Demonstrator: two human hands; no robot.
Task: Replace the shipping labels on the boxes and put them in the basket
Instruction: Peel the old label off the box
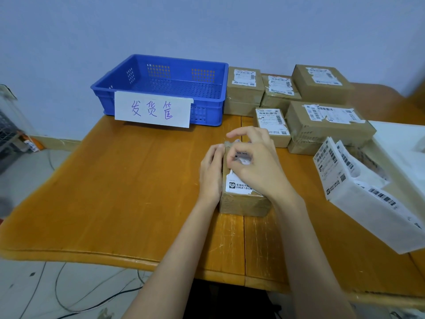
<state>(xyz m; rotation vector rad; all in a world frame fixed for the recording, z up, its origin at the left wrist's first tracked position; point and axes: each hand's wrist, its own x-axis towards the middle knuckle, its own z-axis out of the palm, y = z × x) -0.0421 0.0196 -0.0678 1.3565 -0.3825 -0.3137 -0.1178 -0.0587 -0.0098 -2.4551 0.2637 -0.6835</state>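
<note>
The left hand [211, 173] lies flat against the left side of a small cardboard box [243, 201], fingers straight, steadying it near the middle of the orange wooden table [119, 185]. The right hand [255, 164] arches over the box top, thumb and forefinger pinching the torn white shipping label [236, 186], whose ragged edge and printed logo show below the fingers. The box is brown, rectangular and wrapped in glossy tape. A blue perforated plastic basket [161, 88] with a handwritten paper sign [153, 109] sits at the back, beside five more labelled cardboard boxes [322, 125]. Loose label sheets [358, 192] lie to the right.
</note>
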